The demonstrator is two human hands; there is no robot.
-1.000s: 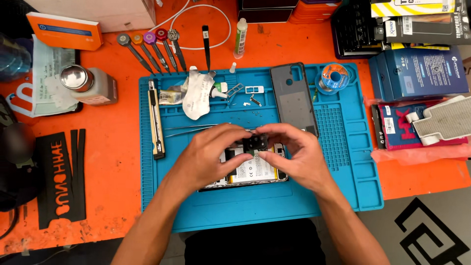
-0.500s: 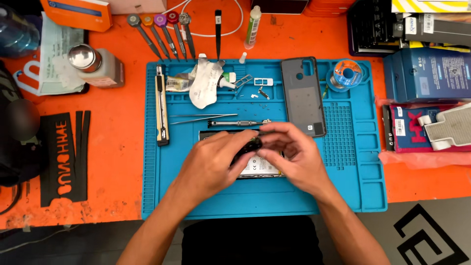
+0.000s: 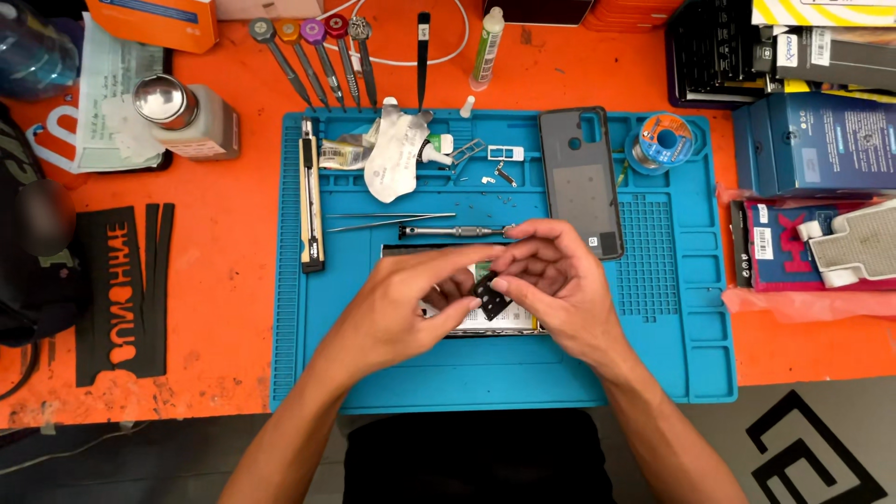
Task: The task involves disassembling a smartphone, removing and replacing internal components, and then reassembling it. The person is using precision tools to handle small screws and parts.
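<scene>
On the blue mat [image 3: 653, 373], a small black cover [image 3: 489, 297], judged light and fragile, is pinched at its edges by both the left hand [image 3: 401, 313] and right hand [image 3: 555, 280].

Bright, even overhead light falling across my bench. Soft short shadows sitting under my hands [image 3: 485, 289] on blue mat [image 3: 308, 373]. Glare glinting off metal bottle cap [image 3: 161, 99]. Picture staying sharp at centre; dark bag [image 3: 28, 233] at left edge blurring slightly.

Head view, steeply down, close
</scene>
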